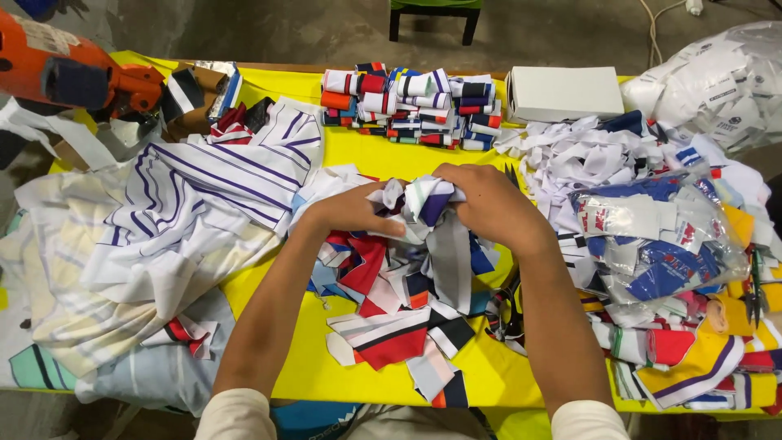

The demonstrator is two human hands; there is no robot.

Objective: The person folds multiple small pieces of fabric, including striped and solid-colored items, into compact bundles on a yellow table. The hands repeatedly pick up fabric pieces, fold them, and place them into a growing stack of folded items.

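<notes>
Now both hands clamped on fabric bundle: left hand at 9 o'clock, right hand at 3. Best keep edges squared, loose scrap pile at 6 o'clock undisturbed.

Bare yellow table shows in a band across the upper middle of the frame, between the stacked folded collar pieces at top centre and the loose scrap pile below; a hand could pass there. More bare yellow lies at the lower middle, left of the scraps and along the near edge. The left half is blocked by spread striped white fabric. An orange tool fills the upper left corner. A white box stands at upper right, with white label scraps beneath it. A clear plastic bag and coloured pieces crowd the right edge.
</notes>
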